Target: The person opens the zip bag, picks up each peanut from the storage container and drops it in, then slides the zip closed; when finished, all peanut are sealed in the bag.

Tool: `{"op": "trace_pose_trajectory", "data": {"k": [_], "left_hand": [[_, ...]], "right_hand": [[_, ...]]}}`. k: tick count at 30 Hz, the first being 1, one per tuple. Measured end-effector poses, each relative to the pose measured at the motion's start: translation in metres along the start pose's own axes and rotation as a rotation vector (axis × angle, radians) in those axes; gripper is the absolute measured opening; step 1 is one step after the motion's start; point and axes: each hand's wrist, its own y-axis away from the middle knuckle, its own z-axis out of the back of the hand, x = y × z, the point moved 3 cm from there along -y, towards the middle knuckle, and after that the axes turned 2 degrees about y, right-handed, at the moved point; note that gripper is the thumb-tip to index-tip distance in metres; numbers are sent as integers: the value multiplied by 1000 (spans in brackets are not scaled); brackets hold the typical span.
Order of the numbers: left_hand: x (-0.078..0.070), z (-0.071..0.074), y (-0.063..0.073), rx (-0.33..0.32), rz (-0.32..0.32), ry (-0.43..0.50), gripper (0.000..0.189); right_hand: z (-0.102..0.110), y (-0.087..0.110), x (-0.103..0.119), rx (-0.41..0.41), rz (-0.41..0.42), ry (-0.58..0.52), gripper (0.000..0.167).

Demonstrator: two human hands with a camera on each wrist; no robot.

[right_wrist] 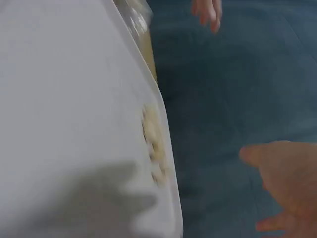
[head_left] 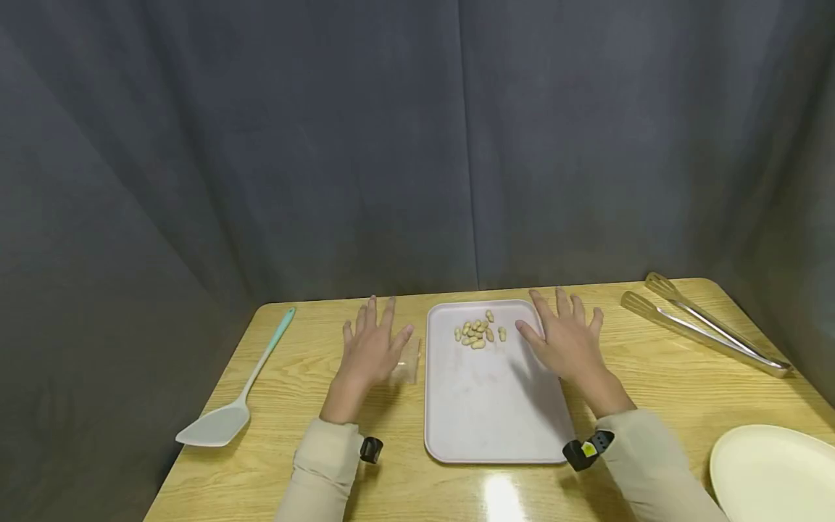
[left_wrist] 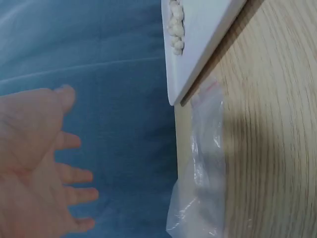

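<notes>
A pale tray [head_left: 485,406] lies on the table with several unshelled peanuts [head_left: 478,344] grouped near its far end. My left hand [head_left: 370,351] hovers left of the tray, fingers spread, holding nothing. Beneath it is a clear plastic zip bag [left_wrist: 205,158], partly covered by that hand in the head view. My right hand [head_left: 567,341] is held over the tray's right edge with its fingers spread and nothing in its grasp; its shadow falls on the tray. In the right wrist view the peanuts [right_wrist: 153,134] appear blurred along the tray's far rim.
A spatula [head_left: 225,424] with a mint handle lies at the left of the table. Metal tongs [head_left: 707,330] lie at the back right. A cream plate [head_left: 776,471] sits at the front right. Dark curtain [head_left: 365,145] hangs behind and along both sides.
</notes>
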Motion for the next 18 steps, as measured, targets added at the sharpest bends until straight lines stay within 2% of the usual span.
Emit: {"op": "trace_pose_trajectory", "data": {"k": [3,6,8,11,15,18], "left_hand": [[3,2,-2,-38,-42,32,53],[7,0,-6,-60,-71,71,38],[10,-4,-11,-60,-80,103,32],[14,-16,-18,-18,-89,111,31],[19,-36,-28,69,-117,113,38],[25,-49,-31,125,-111,121,40]], "right_hand": [[-11,-2,30,-108,109,9,53],[-29,-2,66,-141,231,-2,37],[-43,-2,88,-115,297,5,30],[-67,-2,116,-39,355,32,27],[-94,-4,141,68,363,87,27],[-108,-5,154,123,360,135,33]]}}
